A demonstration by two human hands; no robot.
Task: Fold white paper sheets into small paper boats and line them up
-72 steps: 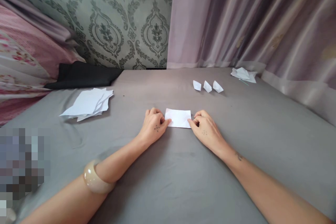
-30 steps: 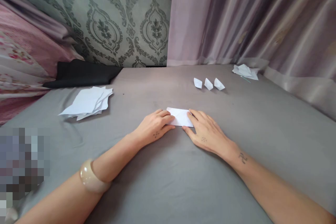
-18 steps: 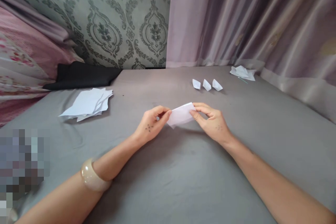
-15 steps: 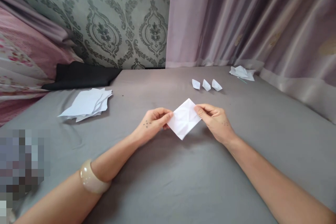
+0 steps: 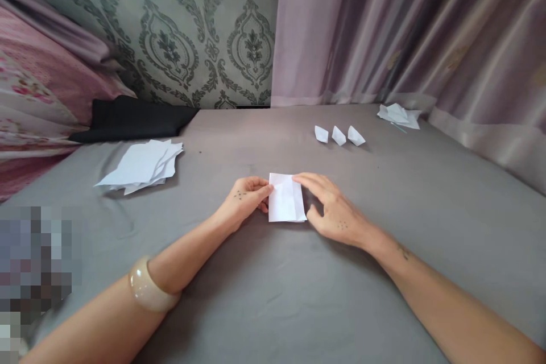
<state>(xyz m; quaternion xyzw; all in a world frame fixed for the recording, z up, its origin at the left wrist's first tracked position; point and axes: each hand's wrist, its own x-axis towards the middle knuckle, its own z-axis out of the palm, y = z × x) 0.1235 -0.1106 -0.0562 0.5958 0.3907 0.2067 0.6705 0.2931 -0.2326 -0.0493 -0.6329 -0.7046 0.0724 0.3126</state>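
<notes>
A small white folded paper [image 5: 285, 202] with crease lines is held above the grey sheet, its edges now roughly upright and level. My left hand [image 5: 248, 196] pinches its left edge, thumb on the front and fingers behind. At the opposite side, my right hand [image 5: 330, 210] has its thumb and fingers apart, with the fingertips touching the upper right corner. The thumb stays off the paper, near the lower right corner.
Three small folded paper shapes [image 5: 339, 135] stand in a row beyond my hands. Loose white sheets [image 5: 143, 165] are stacked at left, and more paper [image 5: 400, 115] lies at the far right by the curtain. A black cloth [image 5: 136, 119] lies at the back left.
The paper has turned from a diamond to an upright position. My right hand has let go of its pinch and spread its fingers, while my left hand keeps hold.
</notes>
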